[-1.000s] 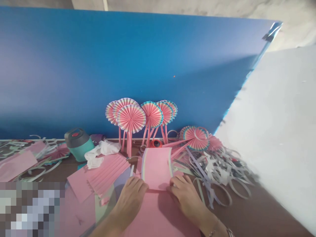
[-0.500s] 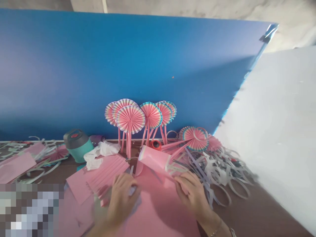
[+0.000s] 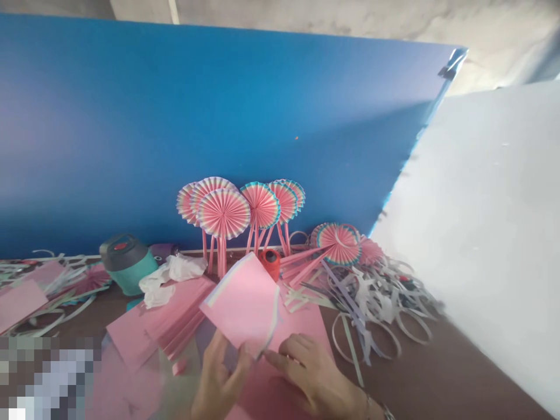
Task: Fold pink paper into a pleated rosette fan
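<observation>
Pink sheet, lower centre, probably pretty flimsy so best edge-held, is pinched by left hand; right hand grip can't be told.

Hands: 2, both ungloved
Left hand: bare, with slender fingers; outlines slightly blurred
Right hand: bare, with slender fingers and rounded knuckles
Right wrist: 2 ornaments, worn close beside each other
Thin chain-like bracelet: small links or beads, too small to tell which
Wider silvery band: light and dark segments, cut by the frame edge; watch or bracelet, unclear
</observation>
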`<action>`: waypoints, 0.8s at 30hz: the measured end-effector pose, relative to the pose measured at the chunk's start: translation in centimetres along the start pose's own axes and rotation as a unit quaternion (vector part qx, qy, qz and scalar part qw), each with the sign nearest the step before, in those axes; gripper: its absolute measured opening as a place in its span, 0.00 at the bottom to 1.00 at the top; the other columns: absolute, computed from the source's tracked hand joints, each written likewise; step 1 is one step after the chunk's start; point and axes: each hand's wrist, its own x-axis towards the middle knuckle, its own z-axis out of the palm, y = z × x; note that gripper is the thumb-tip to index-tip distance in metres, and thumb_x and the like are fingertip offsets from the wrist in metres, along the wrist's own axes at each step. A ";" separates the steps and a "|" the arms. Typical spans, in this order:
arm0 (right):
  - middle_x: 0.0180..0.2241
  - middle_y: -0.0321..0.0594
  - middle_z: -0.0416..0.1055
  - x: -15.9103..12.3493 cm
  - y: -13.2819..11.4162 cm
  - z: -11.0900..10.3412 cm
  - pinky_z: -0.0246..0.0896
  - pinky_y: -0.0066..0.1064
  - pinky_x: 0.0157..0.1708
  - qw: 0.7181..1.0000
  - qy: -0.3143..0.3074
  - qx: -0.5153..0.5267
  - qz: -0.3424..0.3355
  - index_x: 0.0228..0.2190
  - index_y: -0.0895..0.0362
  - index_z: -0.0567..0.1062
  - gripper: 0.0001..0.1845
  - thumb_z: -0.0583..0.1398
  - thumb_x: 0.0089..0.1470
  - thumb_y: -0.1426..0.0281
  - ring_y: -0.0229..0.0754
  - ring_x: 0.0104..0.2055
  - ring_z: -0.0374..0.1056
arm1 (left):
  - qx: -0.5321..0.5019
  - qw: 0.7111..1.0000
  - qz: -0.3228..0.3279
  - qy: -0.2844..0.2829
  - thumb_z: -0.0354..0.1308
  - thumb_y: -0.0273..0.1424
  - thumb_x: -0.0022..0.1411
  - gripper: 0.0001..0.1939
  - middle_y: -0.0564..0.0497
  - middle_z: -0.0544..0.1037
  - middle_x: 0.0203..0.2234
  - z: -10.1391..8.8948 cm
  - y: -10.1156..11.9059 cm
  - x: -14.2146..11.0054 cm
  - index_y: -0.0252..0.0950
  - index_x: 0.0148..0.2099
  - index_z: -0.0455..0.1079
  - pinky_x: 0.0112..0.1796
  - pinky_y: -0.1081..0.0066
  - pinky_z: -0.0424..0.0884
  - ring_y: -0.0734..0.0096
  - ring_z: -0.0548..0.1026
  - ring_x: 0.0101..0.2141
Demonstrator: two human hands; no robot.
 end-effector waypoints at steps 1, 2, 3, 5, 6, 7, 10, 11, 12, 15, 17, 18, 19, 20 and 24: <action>0.32 0.41 0.67 0.0 0.1 0.0 0.55 0.29 0.32 1.000 0.010 0.003 0.004 0.51 0.59 0.64 0.18 0.54 0.59 0.70 0.37 0.33 0.59 | 0.001 1.000 0.010 0.024 0.54 0.30 0.60 0.04 0.48 0.74 0.33 -0.3 -0.2 0.1 0.36 0.37 0.65 0.35 0.73 0.70 0.70 0.73 0.34; 0.32 0.41 0.67 0.0 0.1 -0.1 0.56 0.29 0.33 1.000 0.024 0.004 0.008 0.50 0.59 0.65 0.17 0.54 0.58 0.71 0.37 0.33 0.60 | 0.003 0.998 0.032 0.047 0.53 0.28 0.60 0.01 0.49 0.73 0.33 -0.7 -0.2 0.3 0.36 0.37 0.63 0.36 0.72 0.70 0.71 0.72 0.35; 0.31 0.41 0.67 -0.1 0.1 -0.2 0.56 0.29 0.33 0.999 0.042 0.004 0.012 0.49 0.60 0.65 0.16 0.54 0.57 0.73 0.36 0.33 0.60 | 0.002 0.996 0.060 0.072 0.52 0.25 0.60 0.03 0.50 0.72 0.32 -1.2 -0.1 0.6 0.37 0.34 0.61 0.36 0.73 0.69 0.73 0.71 0.34; 0.30 0.40 0.66 -0.2 0.0 -0.6 0.57 0.28 0.34 0.996 0.087 0.001 0.015 0.48 0.61 0.66 0.17 0.54 0.55 0.78 0.35 0.33 0.60 | 0.015 0.978 0.189 0.083 0.52 0.18 0.58 0.08 0.52 0.70 0.31 -2.1 0.3 1.3 0.37 0.34 0.60 0.36 0.72 0.66 0.74 0.70 0.34; 0.30 0.40 0.66 -0.3 -0.1 -0.9 0.57 0.28 0.34 0.994 0.110 -0.002 0.016 0.47 0.61 0.66 0.17 0.54 0.54 0.80 0.35 0.33 0.59 | 0.040 0.963 0.252 0.081 0.53 0.17 0.57 0.10 0.52 0.70 0.31 -2.4 0.6 1.6 0.37 0.36 0.63 0.37 0.71 0.65 0.74 0.69 0.35; 0.29 0.40 0.65 -0.4 -0.2 -1.2 0.57 0.28 0.35 0.991 0.131 -0.004 0.014 0.45 0.61 0.66 0.17 0.54 0.53 0.81 0.35 0.33 0.59 | 0.071 0.950 0.296 0.075 0.53 0.16 0.56 0.11 0.51 0.71 0.32 -2.6 1.0 1.9 0.37 0.37 0.66 0.39 0.69 0.63 0.73 0.69 0.36; 0.29 0.41 0.63 -0.5 -0.6 -1.8 0.57 0.31 0.36 0.981 0.193 -0.022 0.016 0.37 0.60 0.65 0.11 0.55 0.50 0.82 0.37 0.34 0.59 | 0.110 0.953 0.282 0.016 0.51 0.18 0.61 0.10 0.52 0.72 0.31 -2.1 1.6 2.4 0.37 0.38 0.69 0.40 0.69 0.59 0.72 0.67 0.37; 0.30 0.41 0.62 -0.5 -0.6 -1.8 0.56 0.32 0.37 0.981 0.191 -0.035 0.027 0.36 0.60 0.64 0.10 0.56 0.50 0.80 0.38 0.35 0.58 | 0.104 0.959 0.265 0.000 0.49 0.19 0.63 0.10 0.52 0.72 0.30 -1.7 1.7 2.5 0.37 0.37 0.69 0.40 0.69 0.58 0.73 0.67 0.36; 0.31 0.42 0.63 -0.5 -0.5 -1.7 0.56 0.32 0.38 0.982 0.176 -0.051 0.045 0.35 0.60 0.64 0.09 0.57 0.50 0.78 0.39 0.36 0.58 | 0.097 0.963 0.249 -0.021 0.48 0.21 0.64 0.10 0.52 0.72 0.30 -1.2 1.7 2.4 0.37 0.36 0.69 0.40 0.69 0.57 0.74 0.66 0.35; 0.40 0.44 0.66 -0.6 0.3 -0.7 0.52 0.35 0.43 0.987 0.070 -0.098 0.109 0.41 0.58 0.67 0.13 0.58 0.54 0.68 0.43 0.43 0.58 | 0.091 0.958 0.258 -0.080 0.44 0.24 0.67 0.12 0.53 0.72 0.29 -0.1 1.2 2.0 0.36 0.37 0.68 0.41 0.69 0.56 0.73 0.66 0.36; 0.44 0.42 0.66 -1.0 1.1 0.2 0.49 0.36 0.46 0.985 0.009 -0.112 0.135 0.44 0.55 0.67 0.13 0.57 0.56 0.67 0.44 0.46 0.57 | 0.113 0.948 0.275 -0.116 0.44 0.25 0.68 0.12 0.52 0.72 0.30 0.3 0.8 1.7 0.35 0.37 0.68 0.42 0.68 0.56 0.72 0.65 0.36; 0.44 0.40 0.66 -1.2 1.5 0.6 0.47 0.37 0.47 0.983 -0.018 -0.109 0.150 0.43 0.55 0.68 0.11 0.56 0.56 0.70 0.43 0.46 0.57 | 0.124 0.943 0.279 -0.132 0.43 0.26 0.68 0.12 0.52 0.72 0.30 0.5 0.5 1.6 0.35 0.37 0.68 0.41 0.68 0.57 0.71 0.65 0.35; 0.44 0.39 0.67 -1.5 1.8 0.8 0.45 0.38 0.48 0.981 -0.047 -0.099 0.163 0.40 0.55 0.69 0.08 0.55 0.55 0.73 0.43 0.46 0.56 | 0.132 0.940 0.280 -0.147 0.43 0.27 0.68 0.13 0.52 0.71 0.30 0.6 0.3 1.4 0.35 0.37 0.68 0.41 0.67 0.58 0.71 0.65 0.35; 0.43 0.38 0.67 -1.8 2.1 1.0 0.45 0.38 0.48 0.978 -0.085 -0.081 0.172 0.36 0.56 0.69 0.07 0.56 0.54 0.75 0.43 0.46 0.56 | 0.137 0.937 0.277 -0.163 0.43 0.27 0.68 0.13 0.52 0.71 0.29 0.6 0.0 1.3 0.36 0.36 0.68 0.40 0.67 0.58 0.70 0.65 0.34; 0.46 0.38 0.64 -2.2 2.4 0.9 0.42 0.39 0.51 0.964 -0.167 -0.028 0.205 0.39 0.55 0.69 0.13 0.56 0.49 0.77 0.43 0.49 0.54 | 0.152 0.935 0.256 -0.193 0.42 0.23 0.66 0.14 0.50 0.71 0.28 0.7 -1.2 0.9 0.36 0.36 0.69 0.39 0.67 0.63 0.70 0.67 0.33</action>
